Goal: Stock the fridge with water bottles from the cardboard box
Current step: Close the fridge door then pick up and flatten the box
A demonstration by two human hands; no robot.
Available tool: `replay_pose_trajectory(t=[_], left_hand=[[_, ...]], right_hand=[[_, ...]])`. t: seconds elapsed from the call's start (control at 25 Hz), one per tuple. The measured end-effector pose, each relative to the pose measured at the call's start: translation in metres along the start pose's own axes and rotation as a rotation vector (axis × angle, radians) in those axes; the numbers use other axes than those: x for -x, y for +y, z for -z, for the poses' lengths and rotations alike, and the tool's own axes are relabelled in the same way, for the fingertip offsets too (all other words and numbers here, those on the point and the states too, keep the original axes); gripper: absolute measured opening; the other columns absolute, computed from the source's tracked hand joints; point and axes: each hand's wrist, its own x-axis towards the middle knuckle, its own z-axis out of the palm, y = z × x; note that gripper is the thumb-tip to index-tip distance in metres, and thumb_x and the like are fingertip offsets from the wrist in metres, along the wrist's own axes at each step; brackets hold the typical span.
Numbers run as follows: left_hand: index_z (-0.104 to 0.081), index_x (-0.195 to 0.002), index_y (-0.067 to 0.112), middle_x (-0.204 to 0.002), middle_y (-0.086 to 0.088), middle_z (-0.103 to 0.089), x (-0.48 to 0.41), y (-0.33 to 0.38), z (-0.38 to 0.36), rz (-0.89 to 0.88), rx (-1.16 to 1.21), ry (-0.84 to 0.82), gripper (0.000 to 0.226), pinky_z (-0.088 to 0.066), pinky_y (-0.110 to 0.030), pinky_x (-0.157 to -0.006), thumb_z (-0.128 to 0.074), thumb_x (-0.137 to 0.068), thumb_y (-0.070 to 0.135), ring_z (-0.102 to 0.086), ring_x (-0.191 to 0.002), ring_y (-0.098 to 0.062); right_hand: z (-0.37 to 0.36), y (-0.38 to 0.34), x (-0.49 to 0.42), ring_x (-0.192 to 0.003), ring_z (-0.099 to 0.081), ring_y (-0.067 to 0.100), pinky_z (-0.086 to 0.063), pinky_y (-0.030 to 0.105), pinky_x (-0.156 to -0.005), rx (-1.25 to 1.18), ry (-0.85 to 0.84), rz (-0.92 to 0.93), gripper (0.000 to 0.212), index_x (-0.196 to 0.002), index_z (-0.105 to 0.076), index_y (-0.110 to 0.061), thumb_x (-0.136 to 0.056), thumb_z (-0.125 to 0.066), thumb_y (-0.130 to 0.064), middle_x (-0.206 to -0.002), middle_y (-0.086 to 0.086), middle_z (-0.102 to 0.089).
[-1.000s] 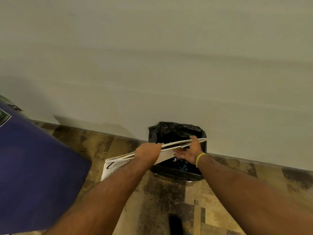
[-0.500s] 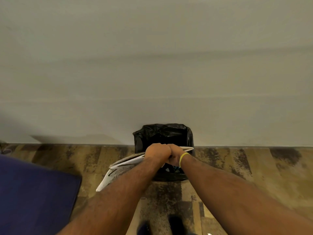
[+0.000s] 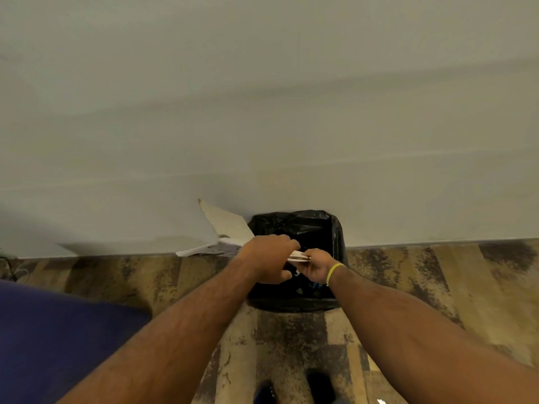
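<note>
Both hands hold a flattened white cardboard box (image 3: pixel 226 224) over a black-lined trash bin (image 3: pixel 309 225) that stands against the wall. My left hand (image 3: pixel 269 256) grips the folded cardboard from above. My right hand (image 3: pixel 315 265), with a yellow band on its wrist, pinches the folded end just right of the left hand. One flap of the cardboard sticks up to the left against the wall. No water bottles and no fridge are in view.
A pale wall (image 3: pixel 262 112) fills the upper view. The floor (image 3: pixel 437 287) is worn wood-look planking. A dark blue surface (image 3: pixel 58 339) fills the lower left. My shoes (image 3: pixel 291 389) show at the bottom edge.
The hands have come together and bent the flat cardboard, so one flap now sticks up to the left. The view has turned to face the bin squarely.
</note>
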Motion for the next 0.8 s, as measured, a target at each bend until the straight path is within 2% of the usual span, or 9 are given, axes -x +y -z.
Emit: replay_pose_trajectory(t=[0.12,0.2,0.28,0.36,0.44,0.52,0.64,0.72,0.8], left_hand=[[-0.054,-0.119,0.025,-0.111,0.001,-0.063,0.009,-0.04,-0.01,0.06,-0.077,0.032,0.031,-0.052,-0.036,-0.078,-0.06,-0.09,0.034,-0.062,-0.092,-0.02],[-0.056,-0.117,0.024,-0.109,-0.001,-0.065,0.01,-0.065,-0.016,0.142,-0.143,0.014,0.024,-0.052,-0.037,-0.077,-0.055,-0.092,0.025,-0.063,-0.093,-0.023],[-0.056,-0.116,0.023,-0.106,-0.002,-0.066,0.005,-0.075,-0.026,0.152,-0.174,0.023,0.024,-0.052,-0.037,-0.075,-0.052,-0.093,0.02,-0.064,-0.091,-0.024],[-0.056,-0.116,0.022,-0.105,-0.003,-0.065,-0.008,-0.067,-0.037,0.134,-0.204,0.029,0.023,-0.048,-0.035,-0.071,-0.051,-0.094,0.02,-0.064,-0.089,-0.025],[-0.057,-0.119,0.02,-0.106,-0.004,-0.065,-0.026,-0.053,-0.048,0.095,-0.241,0.03,0.025,-0.048,-0.035,-0.071,-0.052,-0.095,0.021,-0.064,-0.09,-0.025],[-0.057,-0.119,0.017,-0.108,-0.006,-0.064,-0.042,-0.046,-0.057,0.107,-0.246,0.018,0.024,-0.049,-0.036,-0.074,-0.052,-0.096,0.02,-0.064,-0.092,-0.025],[-0.058,-0.118,0.016,-0.108,-0.007,-0.063,-0.055,-0.047,-0.066,0.125,-0.205,-0.001,0.024,-0.05,-0.037,-0.076,-0.055,-0.094,0.018,-0.064,-0.094,-0.026],[-0.059,-0.12,0.018,-0.11,-0.005,-0.061,-0.056,-0.052,-0.072,0.109,-0.134,-0.009,0.029,-0.053,-0.038,-0.08,-0.058,-0.091,0.018,-0.063,-0.095,-0.025],[-0.053,-0.128,0.021,-0.119,-0.004,-0.057,-0.052,-0.063,-0.076,0.123,-0.033,-0.012,0.039,-0.052,-0.039,-0.084,-0.061,-0.09,0.023,-0.061,-0.104,-0.025]], right_hand=[[0.014,-0.007,-0.007,-0.045,-0.065,0.023,-0.052,0.024,-0.039,-0.039,0.014,-0.05,0.025,-0.111,-0.047,0.015,-0.102,-0.031,-0.001,-0.084,0.023,-0.057],[0.02,-0.014,-0.009,-0.045,-0.065,0.022,-0.051,0.023,-0.038,-0.023,0.021,-0.068,0.028,-0.121,-0.046,0.013,-0.103,-0.033,-0.005,-0.084,0.023,-0.057],[0.02,-0.017,-0.011,-0.061,-0.068,0.03,-0.058,0.033,-0.045,-0.072,0.012,-0.062,0.036,-0.129,-0.045,0.009,-0.105,-0.039,-0.017,-0.091,0.025,-0.059],[0.016,-0.019,-0.012,-0.087,-0.065,0.038,-0.06,0.049,-0.06,-0.095,-0.02,-0.056,0.041,-0.125,-0.046,0.007,-0.102,-0.048,-0.027,-0.104,0.028,-0.06],[0.014,-0.021,-0.008,-0.104,-0.06,0.044,-0.059,0.055,-0.071,-0.104,-0.073,-0.068,0.043,-0.126,-0.044,0.007,-0.097,-0.055,-0.023,-0.121,0.032,-0.055],[0.014,-0.026,-0.007,-0.112,-0.056,0.047,-0.059,0.054,-0.072,-0.155,-0.092,-0.09,0.043,-0.129,-0.04,0.008,-0.097,-0.055,-0.015,-0.13,0.034,-0.049],[0.016,-0.033,-0.013,-0.126,-0.049,0.046,-0.059,0.047,-0.067,-0.119,-0.047,-0.138,0.038,-0.133,-0.036,0.009,-0.099,-0.044,-0.005,-0.133,0.037,-0.044],[0.021,-0.038,-0.02,-0.13,-0.045,0.046,-0.058,0.046,-0.067,-0.07,0.03,-0.131,0.039,-0.135,-0.035,0.009,-0.1,-0.043,-0.005,-0.136,0.036,-0.041],[0.035,-0.044,-0.041,-0.132,-0.043,0.043,-0.056,0.049,-0.081,0.008,0.16,-0.115,0.043,-0.138,-0.037,0.003,-0.101,-0.047,-0.015,-0.134,0.03,-0.044]])
